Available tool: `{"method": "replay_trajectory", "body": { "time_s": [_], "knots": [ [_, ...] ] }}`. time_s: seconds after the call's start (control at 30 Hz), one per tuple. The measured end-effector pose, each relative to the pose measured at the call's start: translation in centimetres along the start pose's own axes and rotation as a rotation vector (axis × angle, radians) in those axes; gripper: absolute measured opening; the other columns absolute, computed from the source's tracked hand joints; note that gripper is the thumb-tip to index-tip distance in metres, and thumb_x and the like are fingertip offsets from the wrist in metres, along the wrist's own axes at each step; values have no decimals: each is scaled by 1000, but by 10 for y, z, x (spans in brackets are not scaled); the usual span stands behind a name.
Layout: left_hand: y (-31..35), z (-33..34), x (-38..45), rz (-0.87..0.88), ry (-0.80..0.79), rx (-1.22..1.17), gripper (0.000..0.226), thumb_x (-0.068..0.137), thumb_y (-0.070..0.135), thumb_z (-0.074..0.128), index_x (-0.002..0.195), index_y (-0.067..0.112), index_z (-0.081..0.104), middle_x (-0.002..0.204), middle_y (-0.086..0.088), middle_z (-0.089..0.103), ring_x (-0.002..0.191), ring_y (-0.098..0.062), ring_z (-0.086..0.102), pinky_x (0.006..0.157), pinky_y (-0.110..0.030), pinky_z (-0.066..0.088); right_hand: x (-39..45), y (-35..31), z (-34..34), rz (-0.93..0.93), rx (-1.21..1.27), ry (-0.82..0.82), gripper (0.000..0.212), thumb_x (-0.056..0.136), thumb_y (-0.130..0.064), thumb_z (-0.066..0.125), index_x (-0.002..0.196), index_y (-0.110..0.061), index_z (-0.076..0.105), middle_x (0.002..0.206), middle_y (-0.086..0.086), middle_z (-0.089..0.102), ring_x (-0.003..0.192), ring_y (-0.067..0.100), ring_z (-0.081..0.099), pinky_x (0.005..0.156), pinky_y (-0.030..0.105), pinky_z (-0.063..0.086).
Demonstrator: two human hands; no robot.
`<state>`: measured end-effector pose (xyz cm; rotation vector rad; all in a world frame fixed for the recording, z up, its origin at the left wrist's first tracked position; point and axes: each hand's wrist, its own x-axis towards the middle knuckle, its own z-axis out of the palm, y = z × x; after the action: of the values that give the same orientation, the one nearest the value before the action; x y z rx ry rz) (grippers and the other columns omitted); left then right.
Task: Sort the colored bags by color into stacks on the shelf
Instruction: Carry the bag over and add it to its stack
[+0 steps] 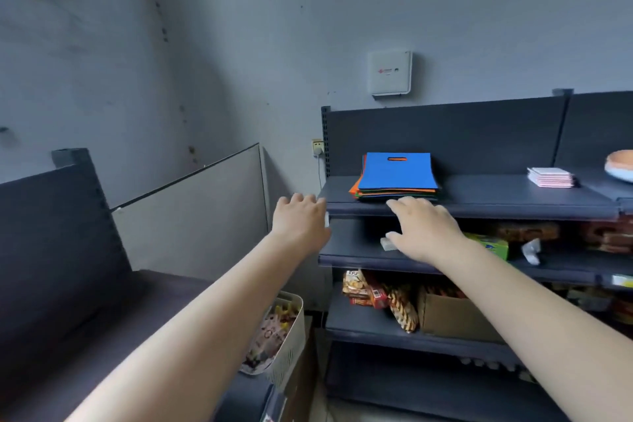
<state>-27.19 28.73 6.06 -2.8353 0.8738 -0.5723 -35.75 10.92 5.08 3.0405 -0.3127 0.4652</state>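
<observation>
A mixed pile of flat colored bags (397, 176) lies on the top shelf (496, 197) of a dark shelving unit, a blue bag with a cut-out handle uppermost and orange and green edges showing beneath. My right hand (423, 228) reaches out with fingers extended, its fingertips at the shelf's front edge just below the pile. My left hand (299, 221) is stretched toward the shelf's left corner, fingers relaxed, holding nothing.
A small stack of pink-and-white pads (551, 177) and a round cushion-like object (620, 166) sit further right on the top shelf. Lower shelves hold snack packets (363, 288) and a cardboard box (455, 317). A white basket (281, 336) stands lower left, next to a dark counter (68, 267).
</observation>
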Motion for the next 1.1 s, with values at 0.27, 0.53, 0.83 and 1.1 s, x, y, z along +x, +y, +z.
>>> {"method": "replay_trajectory", "body": {
  "time_s": [0.27, 0.53, 0.83, 1.1],
  "knots": [
    [44, 57, 121, 95, -32, 21, 43, 93, 43, 45, 128, 18, 44, 131, -3, 49, 123, -24, 43, 95, -36, 33, 84, 80, 40, 51, 16, 0, 51, 93, -37, 49, 139, -18, 37, 141, 2, 43, 131, 24, 36, 103, 40, 34],
    [98, 108, 231, 61, -60, -14, 43, 93, 41, 46, 129, 17, 43, 130, -3, 50, 122, -25, 44, 94, -36, 34, 173, 172, 92, -36, -16, -60, 44, 95, -36, 45, 134, -17, 40, 131, 1, 47, 124, 23, 41, 99, 38, 34],
    [119, 176, 326, -13, -105, -97, 45, 96, 47, 41, 131, 19, 43, 130, 0, 50, 123, -23, 44, 95, -35, 34, 259, 236, 156, -24, 56, -150, 47, 97, -41, 42, 137, -16, 40, 136, 2, 47, 126, 23, 41, 99, 38, 38],
    [104, 238, 386, -132, -61, -290, 43, 99, 45, 35, 129, 19, 50, 130, 1, 54, 119, -22, 47, 95, -31, 33, 328, 250, 207, 184, 280, -159, 49, 100, -41, 37, 134, -7, 46, 137, 7, 47, 127, 24, 41, 98, 37, 41]
  ]
}}
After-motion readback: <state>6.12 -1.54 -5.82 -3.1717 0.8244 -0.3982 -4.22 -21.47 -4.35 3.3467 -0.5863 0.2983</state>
